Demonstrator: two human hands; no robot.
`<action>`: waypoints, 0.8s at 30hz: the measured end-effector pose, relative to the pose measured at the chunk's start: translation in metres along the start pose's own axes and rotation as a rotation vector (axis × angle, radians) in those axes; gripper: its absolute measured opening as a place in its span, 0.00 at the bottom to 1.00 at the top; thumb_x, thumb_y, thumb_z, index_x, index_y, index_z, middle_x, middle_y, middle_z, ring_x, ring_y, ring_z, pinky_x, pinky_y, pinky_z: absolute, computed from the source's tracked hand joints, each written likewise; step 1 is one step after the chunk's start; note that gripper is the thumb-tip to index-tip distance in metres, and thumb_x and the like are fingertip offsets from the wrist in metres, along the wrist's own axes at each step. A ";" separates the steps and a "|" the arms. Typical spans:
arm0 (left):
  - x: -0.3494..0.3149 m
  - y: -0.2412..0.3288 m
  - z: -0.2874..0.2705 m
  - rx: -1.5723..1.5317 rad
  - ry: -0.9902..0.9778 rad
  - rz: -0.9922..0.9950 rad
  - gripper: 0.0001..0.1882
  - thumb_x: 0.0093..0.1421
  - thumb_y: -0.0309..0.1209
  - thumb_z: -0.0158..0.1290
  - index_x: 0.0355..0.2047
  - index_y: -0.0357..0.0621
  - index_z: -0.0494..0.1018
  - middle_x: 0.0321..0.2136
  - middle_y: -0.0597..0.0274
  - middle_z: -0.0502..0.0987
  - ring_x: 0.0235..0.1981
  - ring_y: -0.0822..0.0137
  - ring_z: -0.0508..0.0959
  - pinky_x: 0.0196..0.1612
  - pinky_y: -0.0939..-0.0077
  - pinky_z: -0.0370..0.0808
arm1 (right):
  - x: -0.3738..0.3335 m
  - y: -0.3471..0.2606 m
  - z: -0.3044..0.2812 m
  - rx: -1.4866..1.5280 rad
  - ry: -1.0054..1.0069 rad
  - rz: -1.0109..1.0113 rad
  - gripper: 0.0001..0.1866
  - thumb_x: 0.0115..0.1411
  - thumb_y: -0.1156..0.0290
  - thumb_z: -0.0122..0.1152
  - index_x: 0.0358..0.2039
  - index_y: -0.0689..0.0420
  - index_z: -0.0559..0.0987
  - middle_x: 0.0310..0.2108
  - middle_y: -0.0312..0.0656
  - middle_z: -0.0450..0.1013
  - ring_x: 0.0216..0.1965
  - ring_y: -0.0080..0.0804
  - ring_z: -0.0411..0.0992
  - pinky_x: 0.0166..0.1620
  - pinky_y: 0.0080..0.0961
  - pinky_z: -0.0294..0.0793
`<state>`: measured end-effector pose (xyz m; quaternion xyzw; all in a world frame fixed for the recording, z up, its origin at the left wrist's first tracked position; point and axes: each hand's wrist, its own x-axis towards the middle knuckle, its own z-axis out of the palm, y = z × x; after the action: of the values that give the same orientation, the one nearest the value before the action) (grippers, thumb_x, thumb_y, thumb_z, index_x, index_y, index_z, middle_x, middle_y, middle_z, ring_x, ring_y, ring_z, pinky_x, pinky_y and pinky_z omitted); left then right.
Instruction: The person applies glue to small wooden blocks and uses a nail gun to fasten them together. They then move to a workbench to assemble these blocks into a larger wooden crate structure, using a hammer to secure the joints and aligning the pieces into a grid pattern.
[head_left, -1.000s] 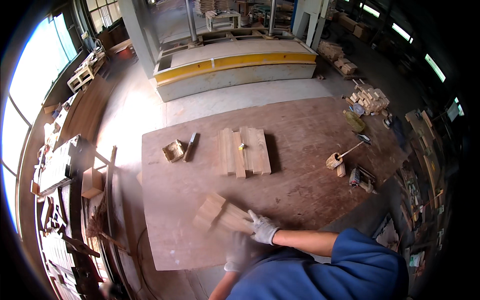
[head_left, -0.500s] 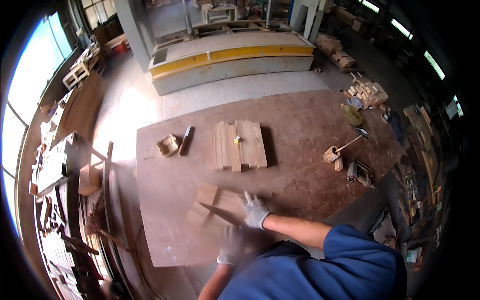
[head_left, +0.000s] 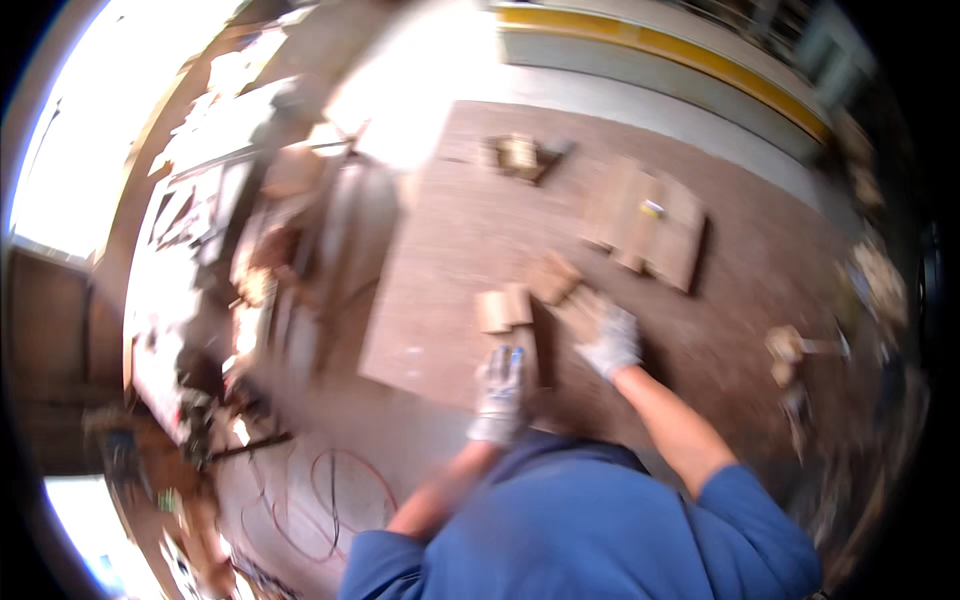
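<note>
My left hand (head_left: 499, 392), in a pale glove, lies over the near end of a small group of wooden pieces (head_left: 506, 307), its fingers stretched out. To its right, my right hand (head_left: 612, 346), also gloved, rests on the near end of another wooden piece (head_left: 577, 308), fingers extended along it. A short wooden block (head_left: 553, 276) lies across that piece's far end. A dark gap separates the two groups. Both sit near the front edge of a large brown tabletop (head_left: 440, 250). Motion blur hides the exact finger contact.
Farther back on the table, several boards lie side by side (head_left: 628, 214) with a small yellow-and-white item (head_left: 652, 208) on them. A small wooden box (head_left: 518, 153) is at the far left. A mallet-like wooden tool (head_left: 785, 352) lies right. Red hose (head_left: 375, 470) coils on the floor.
The whole view has swung left, so the table appears farther right. The crossed wooden pieces now stand apart in two groups, with my left hand on the left one.
</note>
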<state>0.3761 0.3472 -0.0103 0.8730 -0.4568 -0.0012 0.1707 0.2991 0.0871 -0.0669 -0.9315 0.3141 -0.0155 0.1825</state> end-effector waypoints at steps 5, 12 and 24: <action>0.030 0.044 0.037 -0.171 -0.133 -0.826 0.66 0.53 0.55 0.71 0.79 0.31 0.48 0.72 0.33 0.61 0.73 0.34 0.61 0.74 0.40 0.60 | -0.031 0.004 -0.031 -0.072 -0.142 0.186 0.72 0.43 0.51 0.86 0.80 0.63 0.49 0.62 0.60 0.69 0.64 0.59 0.67 0.69 0.48 0.69; 0.020 0.035 0.042 -0.293 -0.174 -0.908 0.62 0.50 0.45 0.69 0.79 0.35 0.50 0.66 0.34 0.68 0.67 0.36 0.69 0.70 0.45 0.67 | -0.038 0.030 -0.020 -0.067 -0.115 0.140 0.71 0.44 0.54 0.86 0.80 0.63 0.50 0.62 0.61 0.68 0.63 0.61 0.67 0.70 0.50 0.69; -0.199 -0.071 -0.052 -0.636 0.154 -1.121 0.61 0.45 0.48 0.77 0.74 0.33 0.61 0.63 0.34 0.74 0.66 0.39 0.75 0.71 0.53 0.71 | -0.090 0.032 0.018 0.113 0.076 0.180 0.57 0.45 0.57 0.84 0.72 0.66 0.64 0.62 0.66 0.72 0.63 0.59 0.73 0.67 0.50 0.73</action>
<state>0.3252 0.5592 -0.0132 0.8835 0.1045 -0.1626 0.4267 0.2113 0.1223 -0.0869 -0.8864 0.4021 -0.0520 0.2233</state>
